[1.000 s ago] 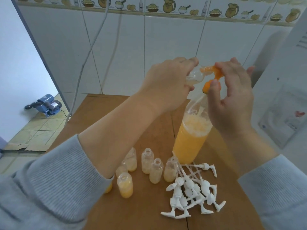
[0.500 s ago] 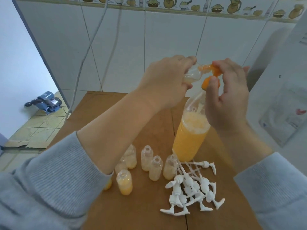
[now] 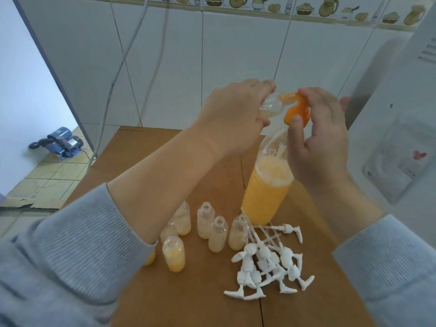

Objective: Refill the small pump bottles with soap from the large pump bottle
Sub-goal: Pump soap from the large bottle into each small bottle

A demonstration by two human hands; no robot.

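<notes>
Head view: my left hand [image 3: 232, 114] curls around a small clear plastic bottle [image 3: 271, 106], tipped on its side, with its mouth against the orange nozzle. My right hand [image 3: 318, 135] grips the orange pump head [image 3: 297, 109] of the large pump bottle [image 3: 266, 190], fingers over the top and thumb under it. So both grips are clamped, the left on the small bottle, the right on the pump.

The large bottle stands upright on the brown wooden counter [image 3: 200, 291]; it is a clear plastic cylinder, filled most of the way with opaque orange soap topped by pale froth.

Near its base stand the other small bottles [image 3: 218, 233], round-shouldered, clear, open-necked, each holding some pale yellow soap; I can count at least 6, some partly hidden by my forearm. The nearest one [image 3: 174, 257] holds deeper orange soap. Just right of them lies a tangled heap of white plastic pump tops [image 3: 266, 267] with thin dip tubes.

My sleeves [image 3: 82, 244] are grey ribbed knit. Glossy white tiles [image 3: 236, 55] cover the wall behind.
</notes>
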